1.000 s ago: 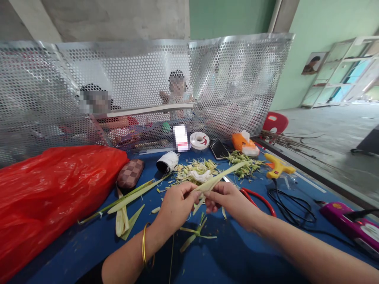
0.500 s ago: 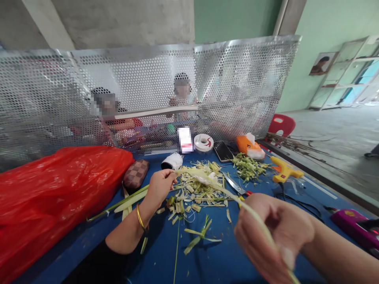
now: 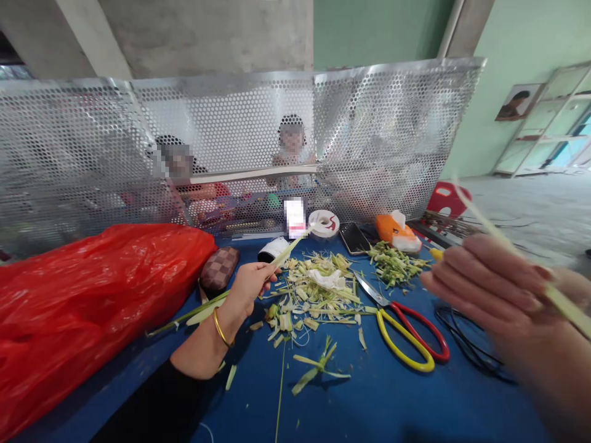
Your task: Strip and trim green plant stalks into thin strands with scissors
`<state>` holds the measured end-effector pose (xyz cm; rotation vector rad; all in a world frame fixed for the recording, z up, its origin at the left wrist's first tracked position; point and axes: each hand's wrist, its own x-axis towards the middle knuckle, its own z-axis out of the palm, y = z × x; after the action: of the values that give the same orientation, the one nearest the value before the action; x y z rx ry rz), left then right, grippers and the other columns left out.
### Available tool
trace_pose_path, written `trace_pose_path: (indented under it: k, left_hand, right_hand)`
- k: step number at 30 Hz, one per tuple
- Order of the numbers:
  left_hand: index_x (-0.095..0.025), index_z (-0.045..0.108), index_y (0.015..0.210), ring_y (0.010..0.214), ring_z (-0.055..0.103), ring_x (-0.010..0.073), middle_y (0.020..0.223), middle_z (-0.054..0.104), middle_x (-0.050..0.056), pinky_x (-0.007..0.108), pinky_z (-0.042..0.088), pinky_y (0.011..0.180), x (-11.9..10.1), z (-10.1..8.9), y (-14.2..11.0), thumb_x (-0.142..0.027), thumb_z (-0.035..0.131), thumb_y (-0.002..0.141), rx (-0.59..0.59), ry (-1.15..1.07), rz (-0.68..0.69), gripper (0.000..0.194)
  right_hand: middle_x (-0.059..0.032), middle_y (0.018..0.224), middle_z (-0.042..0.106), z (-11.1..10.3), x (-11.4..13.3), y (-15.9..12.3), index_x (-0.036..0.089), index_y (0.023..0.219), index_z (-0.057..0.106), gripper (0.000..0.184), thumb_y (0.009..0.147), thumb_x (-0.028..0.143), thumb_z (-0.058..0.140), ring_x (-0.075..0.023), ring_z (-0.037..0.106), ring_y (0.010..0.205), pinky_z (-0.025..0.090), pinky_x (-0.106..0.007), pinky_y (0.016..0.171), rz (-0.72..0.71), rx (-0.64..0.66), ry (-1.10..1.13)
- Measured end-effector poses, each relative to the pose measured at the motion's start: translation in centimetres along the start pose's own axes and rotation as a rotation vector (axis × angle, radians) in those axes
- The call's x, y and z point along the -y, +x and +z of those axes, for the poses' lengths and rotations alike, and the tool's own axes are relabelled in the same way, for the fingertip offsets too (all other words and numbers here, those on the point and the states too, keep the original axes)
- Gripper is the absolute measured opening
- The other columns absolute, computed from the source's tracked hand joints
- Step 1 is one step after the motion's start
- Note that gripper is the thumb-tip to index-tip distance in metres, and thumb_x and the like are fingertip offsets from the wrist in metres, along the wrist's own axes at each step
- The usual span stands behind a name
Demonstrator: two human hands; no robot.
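My left hand (image 3: 252,284) pinches the end of a pale green leaf strip (image 3: 293,247), which points up and away over the table. On the right, my right hand (image 3: 494,289), smeared by motion, is closed around another pale leaf strip (image 3: 480,215) that sticks out at both sides of the fist. Between the hands lies a pile of cut leaf scraps (image 3: 305,295) with a crumpled white tissue (image 3: 327,280) on top. Scissors (image 3: 410,335) with one red and one yellow handle lie beside the pile. Nearer me rests a small woven leaf piece (image 3: 318,367).
A red plastic bag (image 3: 92,307) fills the left side, with a checkered pouch (image 3: 220,269) beside it. Toward the back stand a ribbon roll (image 3: 324,224), a phone (image 3: 354,238) and a tissue pack (image 3: 398,232). A perforated metal screen (image 3: 231,135) stands behind; people sit beyond it.
My right hand has moved right and up, away from my left hand, uncovering the scissors' handles. The long strip between the hands is now two separate pieces, one in each hand.
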<state>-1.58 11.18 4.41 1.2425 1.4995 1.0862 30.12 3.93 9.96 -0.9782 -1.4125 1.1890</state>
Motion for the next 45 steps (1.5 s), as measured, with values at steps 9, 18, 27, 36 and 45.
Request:
trace_pose_path:
  k: [9, 18, 27, 36, 45]
  left_hand:
    - [-0.010, 0.071, 0.080, 0.044, 0.028, 0.0042, 0.054, 0.041, -0.005, 0.019, 0.018, 0.040, -1.0, 1.8, -2.4, -0.035, 0.068, 0.066, 0.157, -0.186, -0.117, 0.028]
    - [-0.013, 0.068, 0.077, 0.046, 0.031, 0.0043, 0.054, 0.036, -0.005, 0.017, 0.025, 0.042, -4.0, 0.2, -4.0, -0.025, 0.063, 0.076, 0.331, -0.527, -0.116, 0.014]
    - [-0.010, 0.064, 0.076, 0.047, 0.035, 0.0012, 0.060, 0.040, -0.003, 0.015, 0.026, 0.046, -10.1, -7.0, -7.7, -0.014, 0.046, 0.084, 0.079, -0.644, 0.248, 0.021]
    - [-0.015, 0.069, 0.082, 0.050, 0.045, 0.0072, 0.064, 0.058, -0.001, 0.021, 0.032, 0.048, -6.6, -4.5, -5.3, -0.019, 0.066, 0.070, 0.235, 0.022, 0.234, 0.013]
    - [-0.019, 0.072, 0.074, 0.061, 0.060, 0.0185, 0.068, 0.068, 0.004, 0.027, 0.041, 0.058, 0.0, -10.6, -3.3, -0.028, 0.060, 0.074, -0.083, 0.721, 0.217, 0.016]
  right_hand:
    - [0.0021, 0.048, 0.051, 4.1, -7.5, 4.0, 0.019, 0.055, 0.051, 0.037, 0.072, 0.050, 0.062, -0.0115, 0.048, 0.046, 0.036, -0.027, 0.050, 0.239, 0.076, -0.273]
    - [0.0015, 0.049, 0.056, 3.8, -8.2, 3.6, 0.021, 0.057, 0.051, 0.030, 0.082, 0.038, 0.050, -0.0138, 0.048, 0.049, 0.035, -0.028, 0.055, 0.042, 0.050, -0.686]
    - [0.0008, 0.049, 0.055, 4.3, -9.2, 3.5, 0.022, 0.056, 0.050, 0.037, 0.081, 0.048, 0.052, -0.0145, 0.047, 0.050, 0.037, -0.027, 0.054, 0.080, 0.101, -0.599]
    - [-0.0007, 0.058, 0.061, 4.4, -8.9, 2.8, 0.021, 0.078, 0.060, 0.029, 0.080, 0.047, 0.048, -0.0189, 0.056, 0.055, 0.042, -0.030, 0.057, 0.037, 0.006, -0.741]
    - [-0.0006, 0.061, 0.063, 4.5, -8.7, 2.0, 0.022, 0.082, 0.061, 0.026, 0.082, 0.044, 0.048, -0.0202, 0.061, 0.060, 0.043, -0.030, 0.060, 0.004, 0.129, -0.763]
